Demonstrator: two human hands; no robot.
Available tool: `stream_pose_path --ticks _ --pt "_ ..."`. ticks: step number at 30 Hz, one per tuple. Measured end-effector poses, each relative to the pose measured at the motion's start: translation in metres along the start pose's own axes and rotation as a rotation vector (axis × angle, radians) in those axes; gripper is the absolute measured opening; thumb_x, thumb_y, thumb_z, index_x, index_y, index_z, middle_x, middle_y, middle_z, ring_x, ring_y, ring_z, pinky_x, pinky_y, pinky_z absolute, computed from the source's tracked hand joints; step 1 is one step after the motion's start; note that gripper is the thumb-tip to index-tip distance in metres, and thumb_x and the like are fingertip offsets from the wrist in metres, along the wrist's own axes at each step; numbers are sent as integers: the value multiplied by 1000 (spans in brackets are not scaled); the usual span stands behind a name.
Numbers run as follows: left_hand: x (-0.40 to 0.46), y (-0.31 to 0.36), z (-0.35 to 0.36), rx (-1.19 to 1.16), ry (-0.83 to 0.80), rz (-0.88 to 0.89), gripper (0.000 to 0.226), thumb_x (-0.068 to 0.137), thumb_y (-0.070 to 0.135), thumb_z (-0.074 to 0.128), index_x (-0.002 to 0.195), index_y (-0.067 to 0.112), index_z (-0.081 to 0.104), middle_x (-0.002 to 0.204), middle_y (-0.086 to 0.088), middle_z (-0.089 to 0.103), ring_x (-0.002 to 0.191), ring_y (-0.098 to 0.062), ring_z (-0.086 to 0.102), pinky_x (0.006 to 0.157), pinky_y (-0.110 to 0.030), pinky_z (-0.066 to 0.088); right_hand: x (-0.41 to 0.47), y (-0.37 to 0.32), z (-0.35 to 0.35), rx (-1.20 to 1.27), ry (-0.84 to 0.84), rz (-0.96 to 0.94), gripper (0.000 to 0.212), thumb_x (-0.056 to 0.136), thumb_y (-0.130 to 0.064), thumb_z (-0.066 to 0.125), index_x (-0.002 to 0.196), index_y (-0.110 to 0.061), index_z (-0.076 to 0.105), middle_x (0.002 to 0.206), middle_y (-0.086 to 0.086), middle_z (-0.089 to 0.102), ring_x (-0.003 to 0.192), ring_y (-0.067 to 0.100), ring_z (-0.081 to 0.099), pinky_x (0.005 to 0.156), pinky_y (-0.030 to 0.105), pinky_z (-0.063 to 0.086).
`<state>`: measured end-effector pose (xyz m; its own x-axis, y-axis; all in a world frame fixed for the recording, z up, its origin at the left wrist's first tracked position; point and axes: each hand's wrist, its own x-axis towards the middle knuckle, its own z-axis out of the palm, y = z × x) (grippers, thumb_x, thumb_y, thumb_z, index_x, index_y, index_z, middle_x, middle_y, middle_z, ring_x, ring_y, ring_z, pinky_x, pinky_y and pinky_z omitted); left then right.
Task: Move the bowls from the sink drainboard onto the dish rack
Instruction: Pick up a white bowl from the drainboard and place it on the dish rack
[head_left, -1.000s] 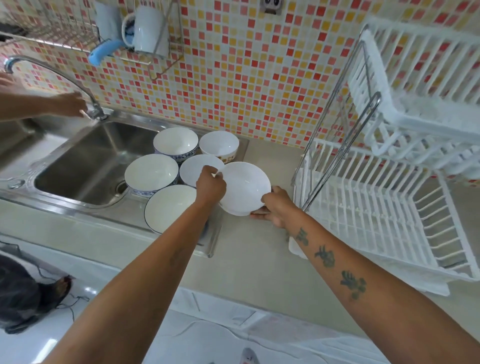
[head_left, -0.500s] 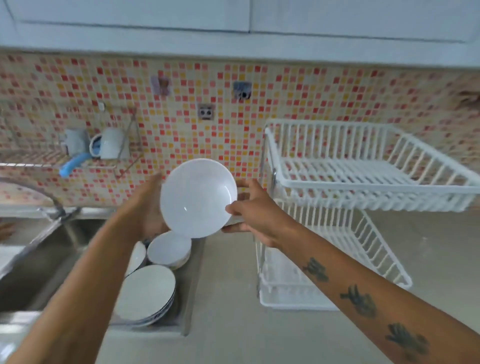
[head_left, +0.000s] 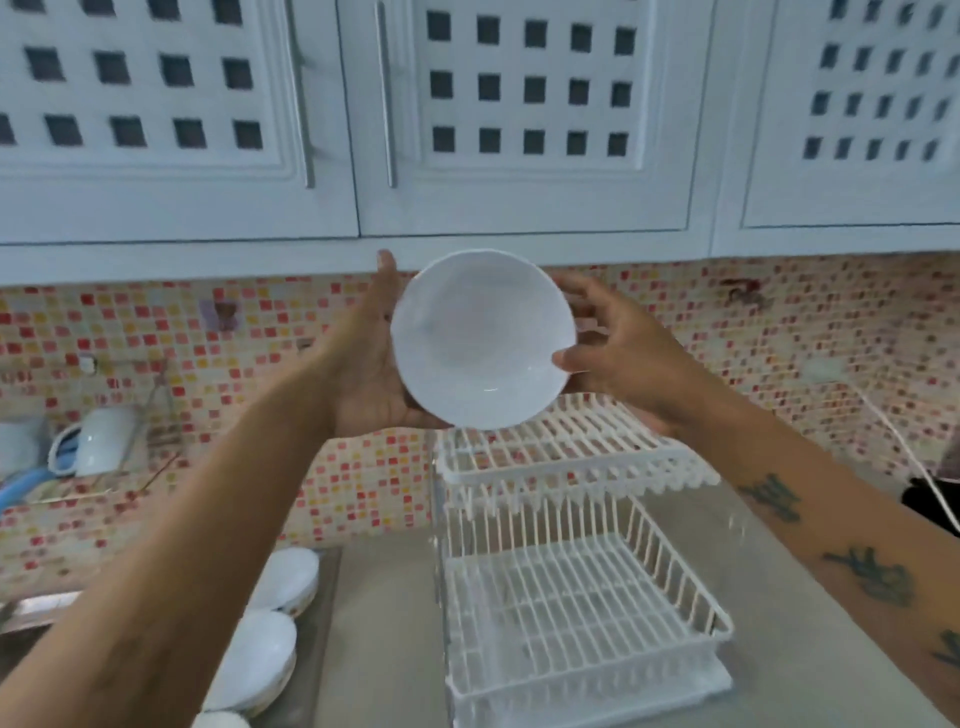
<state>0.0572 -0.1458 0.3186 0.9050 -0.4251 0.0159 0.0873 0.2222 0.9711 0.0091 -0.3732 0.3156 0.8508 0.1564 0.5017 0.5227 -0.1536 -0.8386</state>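
Above the grey surface (head_left: 374, 623), your left hand (head_left: 371, 364) and right hand (head_left: 618, 358) pinch the glazed white ceramic bowl (head_left: 483, 340) at opposite rims; it probably handles rigid, slippery, breakable.

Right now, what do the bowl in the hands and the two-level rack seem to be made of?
The bowl: probably glazed ceramic, plain white, with small glints near its lower rim. The dish rack: thin white bars, likely coated wire or plastic; the blurred picture cannot settle which.

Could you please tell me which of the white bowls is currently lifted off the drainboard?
The plain white bowl held between left hand and right hand, above the rack; the others sit lower left.
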Motion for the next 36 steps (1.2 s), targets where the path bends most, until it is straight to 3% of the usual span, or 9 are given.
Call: stream_pose_path --ticks 3,7,10,14,17,20,24,28,36 --pt "21 0 44 70 -144 5 78 77 82 32 124 27 63 121 -15 68 113 -40 64 90 -58 52 10 2 -48 -79 56 -70 69 79 21 51 112 -40 55 109 -6 54 100 17 58 68 37 57" --pt "67 -8 91 133 -174 54 68 73 68 59 122 21 61 123 -18 61 113 -38 61 93 -55 52 18 10 -113 5 23 -19 61 82 20 43 114 -31 56 120 7 53 106 25 55 84 49 52" --pt "98 -26 121 225 -110 87 54 81 59 61 118 20 59 109 -15 62 104 -32 61 98 -53 49 24 25 -144 180 50 95 32 86 -11 45 108 -26 63 112 7 60 100 27 56 87 43 47" --pt "136 -61 146 489 92 178 68 62 56 79 110 9 67 103 -12 69 86 -22 66 75 -33 55 43 59 -160 -104 225 266 39 97 -39 33 117 -19 60 120 12 63 100 27 58 93 41 46" --pt "157 -87 154 654 149 277 42 65 44 84 93 16 70 84 -2 72 67 -10 65 51 -13 47 58 83 -158 -246 222 432 41 99 -41 26 109 -14 56 106 13 62 85 22 58 85 36 49" --pt "178 -111 161 801 259 271 70 46 62 86 97 20 63 93 -3 71 84 -16 68 68 -22 58 67 110 -153 -304 260 492 43 99 -41 28 106 -10 56 100 17 64 76 24 59 77 33 48" --pt "225 -146 142 928 355 186 119 22 84 74 115 12 57 117 -10 60 110 -26 60 94 -42 54 71 142 -151 -334 254 552 48 98 -39 33 128 -8 55 118 20 65 95 32 64 88 39 50" --pt "206 -137 155 988 320 61 124 32 74 81 130 6 49 134 -14 46 126 -26 45 108 -35 41 75 160 -152 -277 206 659 49 97 -39 36 128 -4 53 112 17 65 88 29 60 78 33 47" --pt "206 -146 164 1232 260 -79 126 69 46 80 150 -5 -2 158 -20 0 146 -33 24 117 -39 30 86 187 -154 -460 109 657 43 98 -18 31 136 -8 50 135 15 56 103 29 58 85 34 49"
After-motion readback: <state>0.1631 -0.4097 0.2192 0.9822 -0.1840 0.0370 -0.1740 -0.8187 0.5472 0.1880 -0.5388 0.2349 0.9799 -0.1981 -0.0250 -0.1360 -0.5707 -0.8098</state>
